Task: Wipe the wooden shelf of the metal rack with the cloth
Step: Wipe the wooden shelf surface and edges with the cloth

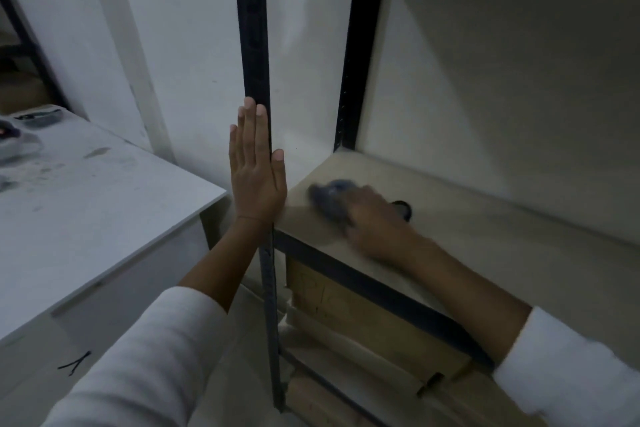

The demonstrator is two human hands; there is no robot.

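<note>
The wooden shelf [485, 229] lies pale and bare inside the black metal rack [254, 28]. My right hand [377, 222] is on the shelf near its front left corner, blurred, gripping a crumpled blue-grey cloth [329, 198] that touches the wood. My left hand [254, 163] lies flat, fingers straight, against the rack's front left upright, thumb on the post's right side. Both arms wear white sleeves.
A small dark round object [403, 208] sits on the shelf just behind my right hand. A white table [86, 204] stands left of the rack with dark items at its far left edge. Wooden boards [346, 322] are stacked under the shelf. White wall behind.
</note>
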